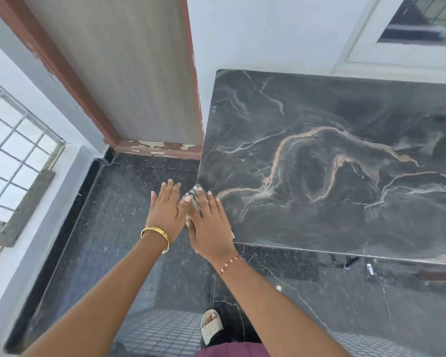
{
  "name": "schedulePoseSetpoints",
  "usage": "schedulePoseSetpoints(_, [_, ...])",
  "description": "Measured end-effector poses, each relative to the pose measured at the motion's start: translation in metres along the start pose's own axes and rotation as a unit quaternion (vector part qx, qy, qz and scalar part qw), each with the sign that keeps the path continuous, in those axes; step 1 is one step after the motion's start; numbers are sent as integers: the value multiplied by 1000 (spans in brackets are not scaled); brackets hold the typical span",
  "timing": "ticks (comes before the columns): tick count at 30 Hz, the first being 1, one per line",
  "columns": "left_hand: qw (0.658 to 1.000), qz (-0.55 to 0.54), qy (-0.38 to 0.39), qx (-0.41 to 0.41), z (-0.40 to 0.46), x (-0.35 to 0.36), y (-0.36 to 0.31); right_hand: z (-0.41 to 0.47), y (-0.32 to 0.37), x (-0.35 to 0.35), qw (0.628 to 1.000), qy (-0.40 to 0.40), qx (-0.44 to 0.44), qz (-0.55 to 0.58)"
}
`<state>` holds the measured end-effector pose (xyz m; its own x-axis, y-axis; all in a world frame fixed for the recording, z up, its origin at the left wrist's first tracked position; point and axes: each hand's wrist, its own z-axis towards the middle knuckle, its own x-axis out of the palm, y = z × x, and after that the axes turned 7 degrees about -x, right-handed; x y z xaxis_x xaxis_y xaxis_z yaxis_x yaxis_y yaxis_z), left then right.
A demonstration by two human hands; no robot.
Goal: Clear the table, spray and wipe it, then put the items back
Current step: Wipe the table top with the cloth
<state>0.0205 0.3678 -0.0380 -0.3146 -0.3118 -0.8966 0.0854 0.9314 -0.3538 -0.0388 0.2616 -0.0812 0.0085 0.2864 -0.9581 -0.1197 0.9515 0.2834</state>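
At the bottom edge a foot in a pale sandal point(211, 325) stands on the dark speckled floor point(129, 253), and both forearms reach forward from there. The left hand point(165, 210) carries a gold bangle point(156, 237) at the wrist; its fingers are straight and together, it holds nothing, and it hangs over the floor just beside the table's corner. The right hand point(207, 225), with a thin beaded thread point(229, 264) at the wrist, lies flat with fingers spread, pressing a grey cloth point(192, 195) onto the near left corner of the table point(319, 163) — only a bunched bit of the cloth peeps out between the two hands.

The cloth looks soft and limp, light enough to fold under a palm; I judge it is best worked as here, pinned flat under the whole hand, or pinched at a loose fold when lifted. The tabletop is dark marble-patterned with tan veins, glossy and likely slippery when wet, so the cloth should glide easily. Nothing stands on it.

Beyond the table are a white wall, a worn brown-framed door point(139, 73) and a barred window point(16, 155) at the left. No brand, label or writing can be read anywhere.
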Motion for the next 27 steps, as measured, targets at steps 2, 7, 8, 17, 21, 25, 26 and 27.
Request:
schedulePoseSetpoints(2, [1000, -2, 6, 14, -1, 5, -13, -14, -8, -5, 1000, 4, -10, 0])
schedulePoseSetpoints(7, [998, 1, 28, 63, -7, 22, -59, -47, -50, -21, 1000, 5, -3, 11])
schedulePoseSetpoints(8, [997, 4, 31, 72, -9, 25, -67, -53, -60, -25, 1000, 10, 4, 19])
schedulePoseSetpoints(17, [987, 48, 65, 141, -34, 67, -158, -121, -167, -64, 993, 1, 118, 19])
schedulePoseSetpoints(21, [981, 56, 74, 171, -45, 91, -206, -144, -213, -79, 991, -9, 127, 31])
schedulePoseSetpoints(25, [974, 68, 90, 199, -53, 116, -259, -171, -255, -92, 989, -18, 142, 38])
schedulePoseSetpoints(26, [972, 67, 94, 204, -54, 123, -274, -178, -267, -96, 988, -20, 147, 36])
schedulePoseSetpoints(27, [971, 67, 97, 210, -55, 130, -291, -187, -282, -100, 987, -19, 156, 37])
